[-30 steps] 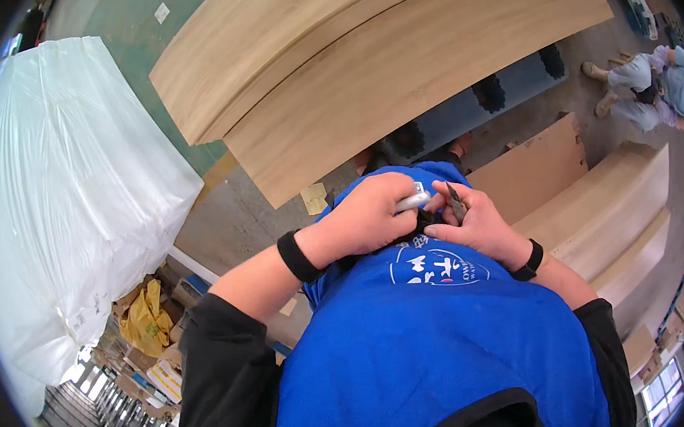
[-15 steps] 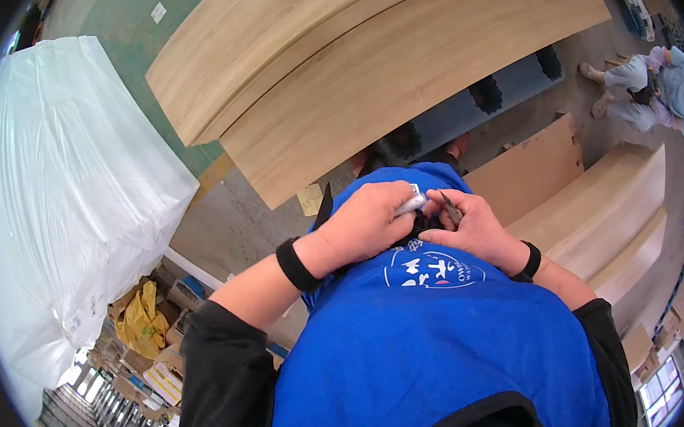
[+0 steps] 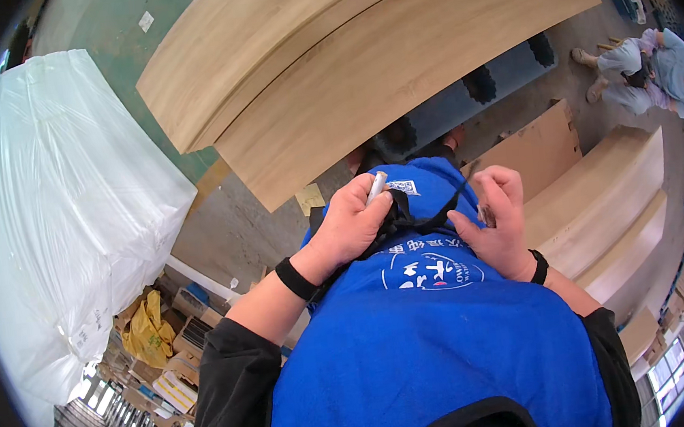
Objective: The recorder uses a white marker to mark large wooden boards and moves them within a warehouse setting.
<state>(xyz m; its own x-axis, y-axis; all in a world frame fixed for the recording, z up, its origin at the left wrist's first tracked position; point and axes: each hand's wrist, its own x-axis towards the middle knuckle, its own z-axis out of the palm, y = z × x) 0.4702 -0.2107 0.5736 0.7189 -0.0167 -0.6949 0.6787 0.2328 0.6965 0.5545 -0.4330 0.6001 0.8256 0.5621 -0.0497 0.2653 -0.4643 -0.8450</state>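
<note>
Two hands met at my chest: my left hand (image 3: pixel 351 229) was closed around a white marker (image 3: pixel 376 187), long axis toward 1 o'clock, its fingers on the black strap (image 3: pixel 408 222) of my blue apron (image 3: pixel 433 327). My right hand (image 3: pixel 497 224), half curled, pinched something small and dark just at 3 o'clock of the strap knot. Long wooden boards (image 3: pixel 395 71) lay at 12 on the concrete floor (image 3: pixel 230 231), wrapped white bales (image 3: pixel 65 205) at 9.

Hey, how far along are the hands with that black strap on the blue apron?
Done: the apron is on, covering the chest. In hand: the left hand grips a white marker and the strap; the right hand seems to pinch its other end. Left: the strap hangs loose between the hands, not flat, and the boards lie untouched.
</note>
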